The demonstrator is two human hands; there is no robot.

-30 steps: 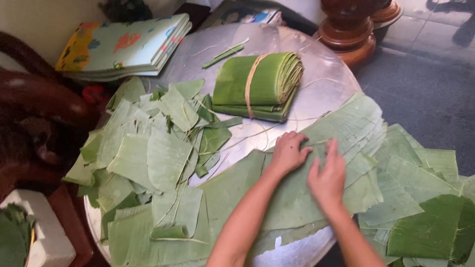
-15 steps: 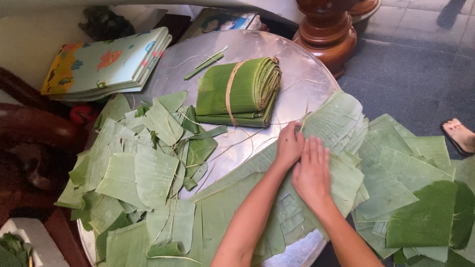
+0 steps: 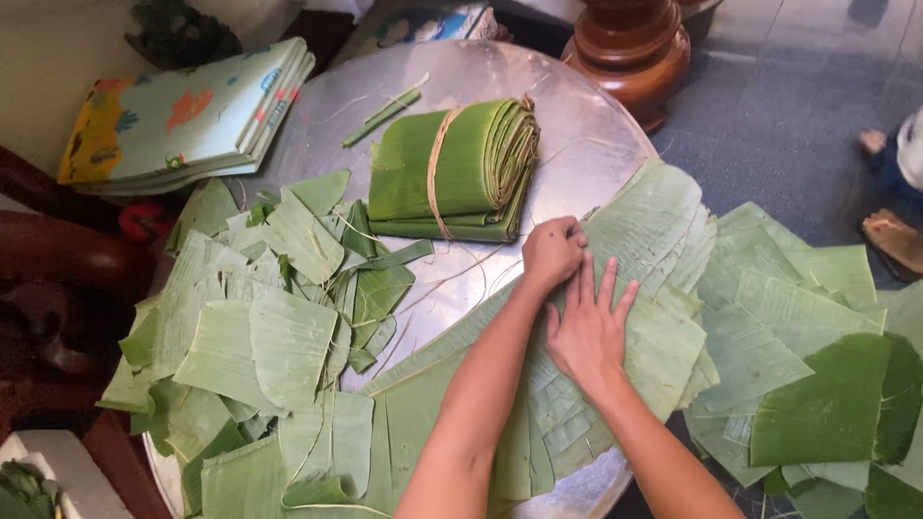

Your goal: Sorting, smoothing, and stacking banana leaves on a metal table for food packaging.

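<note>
Both hands have slid a bit toward 12 o'clock on the leaf since a moment ago, and the left one has curled up. Now the left hand (image 3: 553,252) is a loose fist pressing on the far edge of the long banana leaf (image 3: 635,327). I cannot tell if it pinches the edge or just pushes on it. The right hand (image 3: 588,327) lies flat with its fingers spread out, holding nothing, just pressing down on the same leaf. It touches the left wrist.

That long leaf lies across the round metal tray (image 3: 577,135) from 7 o'clock to 2 o'clock. At 12 o'clock from the hands sits a folded leaf bundle (image 3: 452,173) tied with a thin string. At 9 o'clock is a heap of cut leaf pieces (image 3: 260,327). At 3 o'clock more leaves (image 3: 798,327) lie spread on the dark floor. A folded play mat (image 3: 183,115) rests at 10 o'clock, past the tray's rim.
</note>
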